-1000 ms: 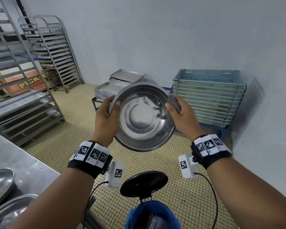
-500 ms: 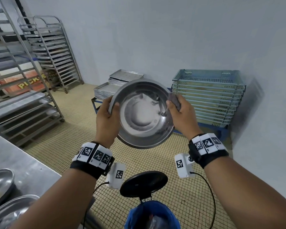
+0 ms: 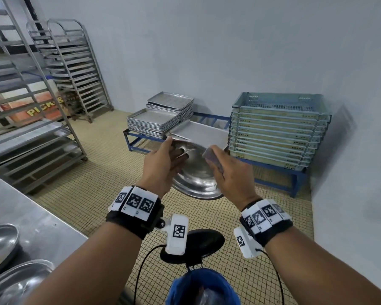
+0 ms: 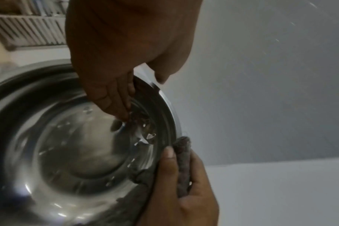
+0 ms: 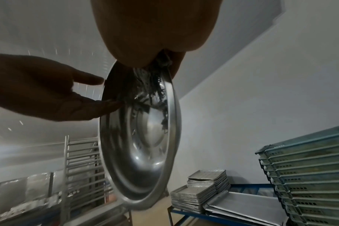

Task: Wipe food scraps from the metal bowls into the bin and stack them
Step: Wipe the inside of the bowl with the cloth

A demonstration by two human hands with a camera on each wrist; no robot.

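A: From the head camera, where is the metal bowl (image 3: 196,172)?

B: Held between both hands, out in front of the wrists and above the blue-lined bin (image 3: 201,287), tilted with its inside turned toward the person. The left hand (image 3: 161,164) holds its left edge, fingers lying fairly straight inside the bowl and the thumb up at the rim. The right hand (image 3: 231,177) is at the right edge, fingers closed round a grey cloth (image 3: 211,158) that sticks out beyond the fingertips.

A: Anything else nearby?

B: Beyond the hands, stacked metal trays (image 3: 161,119) and stacked plastic crates (image 3: 277,130) on a blue frame. Below the left forearm, more bowls (image 3: 0,241) sit on a steel counter (image 3: 24,216).

A: And the left wrist camera?

B: The left hand (image 4: 126,50) comes down over the bowl (image 4: 68,145), fingers inside its wall, thumb outside the rim. Just below it, the right hand (image 4: 186,191) pinches the cloth (image 4: 183,159) over the rim, thumb on the inner side.

A: The right wrist camera?

B: The bowl (image 5: 143,145) hangs nearly edge-on just below the right hand (image 5: 155,30), which grips the cloth (image 5: 161,62) against the top of the rim. The left hand (image 5: 48,90) reaches in from the left, fingertips touching the bowl's edge, fingers extended. Dark streaks in the bowl look like the cloth's reflection; I cannot tell whether any are scraps.
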